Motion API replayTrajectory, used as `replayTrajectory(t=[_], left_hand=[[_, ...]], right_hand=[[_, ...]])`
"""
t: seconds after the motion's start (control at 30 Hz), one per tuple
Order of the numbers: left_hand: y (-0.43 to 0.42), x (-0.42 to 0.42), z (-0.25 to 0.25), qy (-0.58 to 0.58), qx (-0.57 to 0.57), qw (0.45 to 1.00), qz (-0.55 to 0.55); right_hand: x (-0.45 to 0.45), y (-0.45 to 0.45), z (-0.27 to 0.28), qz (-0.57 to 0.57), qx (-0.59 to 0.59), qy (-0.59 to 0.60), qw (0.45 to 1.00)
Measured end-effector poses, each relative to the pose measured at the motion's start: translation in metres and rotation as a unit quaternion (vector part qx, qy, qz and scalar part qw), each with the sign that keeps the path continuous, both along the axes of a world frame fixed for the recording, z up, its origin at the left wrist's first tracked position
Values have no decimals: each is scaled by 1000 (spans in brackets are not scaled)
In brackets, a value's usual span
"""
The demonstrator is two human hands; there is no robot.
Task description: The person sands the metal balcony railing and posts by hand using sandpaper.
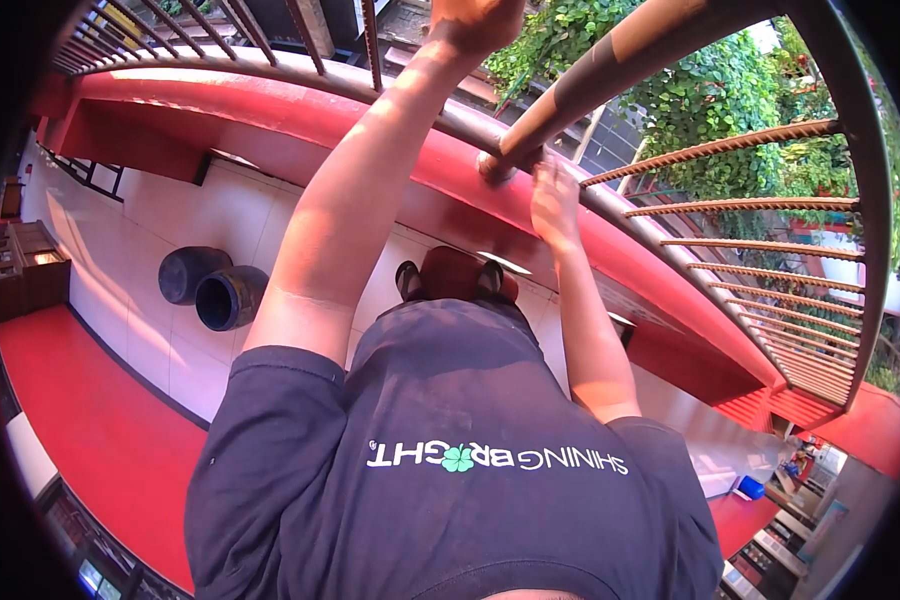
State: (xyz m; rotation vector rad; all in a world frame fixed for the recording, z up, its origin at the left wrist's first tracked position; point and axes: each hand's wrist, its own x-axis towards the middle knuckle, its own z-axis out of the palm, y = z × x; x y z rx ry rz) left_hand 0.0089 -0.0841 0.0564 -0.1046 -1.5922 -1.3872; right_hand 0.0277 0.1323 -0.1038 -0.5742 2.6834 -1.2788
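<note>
Round brown metal post (620,75): to the right of the left hand (478,18) and just above the right hand (554,200); long axis slanting from its base, beside the right fingertips, up and away to the right, between the hands at its lower end.

Two dark round jars (228,300): on the pale floor, left of both hands and well apart from them, just beside each other, the nearer one with its mouth facing up.

Left hand: at the end of a long outstretched arm, farther out than the right, left of the post; cut by the top edge, fingers out of sight, so cannot tell whether wide, narrow or holding anything.

Red-painted ledge (480,190): under the post's base, between the two forearms, passing left beneath the left arm and right beyond the right hand.

Right hand: nearer to the post, right at its base; fingers pointing up toward it, blurred; cannot tell whether touching or gripping, no held object distinguishable.

Brown round lower rail (620,222): just right of the right hand, sloping down and away to the right along the ledge.

Ribbed rusty metal bars (740,207): right of the right hand, spanning from lower rail to curved dark metal top rail (875,200), farthest right from both hands.
</note>
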Motion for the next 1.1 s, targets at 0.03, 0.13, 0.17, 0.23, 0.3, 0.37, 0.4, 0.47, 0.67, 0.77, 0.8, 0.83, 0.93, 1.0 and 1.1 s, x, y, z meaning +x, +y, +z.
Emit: replayTrajectory(t=[0.03, 0.13, 0.17, 0.23, 0.3, 0.37, 0.4, 0.47, 0.67, 0.77, 0.8, 0.83, 0.93, 1.0, 1.1], left_hand=[[-4, -7, -4, 37, -33, 998, 35], [-7, -5, -7, 57, -60, 996, 35], [-6, -4, -6, 55, -45, 997, 18], [-5, -4, -4, 56, -31, 998, 0], [-5, -4, -6, 43, -25, 999, 18], [-2, 0, 1, 28, -29, 999, 16], [-2, 3, 2, 13, -30, 999, 20], [-10, -3, -3, 19, -45, 999, 18], [-7, -7, -10, 28, -55, 995, 73], [-11, -8, -14, 122, -326, 902, 254], [-11, -9, -18, 123, -326, 902, 254], [-11, -10, -21, 88, -228, 952, 182], [-19, -16, -15, 61, -156, 980, 107], [-17, -9, -11, 56, -195, 973, 108], [-22, -24, -32, 103, -217, 954, 181]], right_hand=[[-2, 9, -1, 6, 0, -53, 999], [18, 0, 55, -26, 46, -19, 998], [12, 5, 35, 25, 55, 134, 989], [14, 6, 9, 66, 223, 153, 960], [17, 4, -52, 83, 332, 216, 914], [25, -6, -55, 37, 328, 231, 915], [23, -9, -53, 28, 340, 229, 912], [12, -5, -52, 44, 351, 239, 904], [31, -1, -60, 25, 332, 262, 906], [12, -5, -50, 7, 326, 264, 908], [11, 0, -51, 6, 326, 265, 908], [12, 3, -54, 15, 325, 265, 908], [16, 11, -52, 24, 303, 249, 920], [4, 13, -43, 8, 335, 261, 905], [-2, 2, -37, -13, 402, 200, 893]])
